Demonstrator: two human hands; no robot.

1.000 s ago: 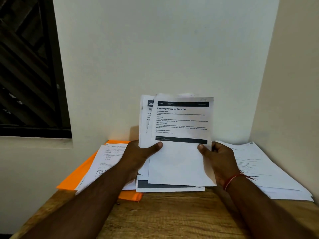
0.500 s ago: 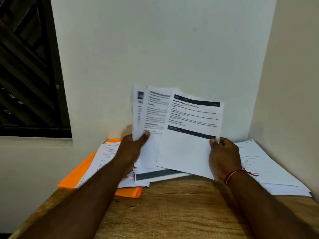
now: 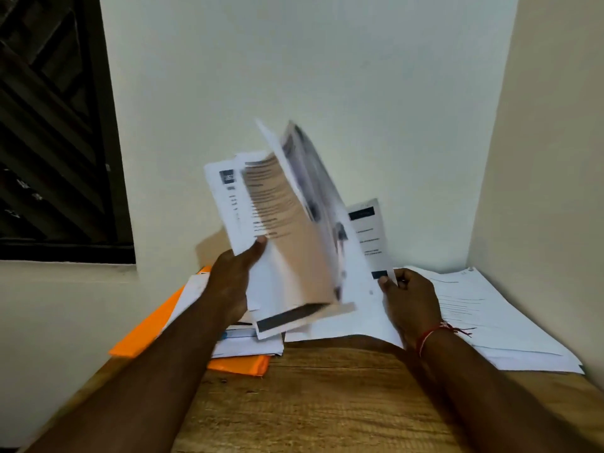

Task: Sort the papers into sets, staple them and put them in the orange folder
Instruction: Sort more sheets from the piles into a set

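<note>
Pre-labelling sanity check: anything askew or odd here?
Folder lies skewed at the left edge of the table, half buried under loose papers. The sheets in the left hand are splayed unevenly and blurred. No damage visible.

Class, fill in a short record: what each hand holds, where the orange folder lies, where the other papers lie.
left hand: grips a raised sheaf of papers
right hand: pinches one printed sheet
orange folder: on the table, left, under a small stack
loose pile: on the table, right, beside the wall

Orange folder [image 3: 147, 335], white papers [image 3: 287, 256] w/ blk bars, brown wood-grain table [image 3: 310, 403], red wrist thread [image 3: 431, 335].
</note>
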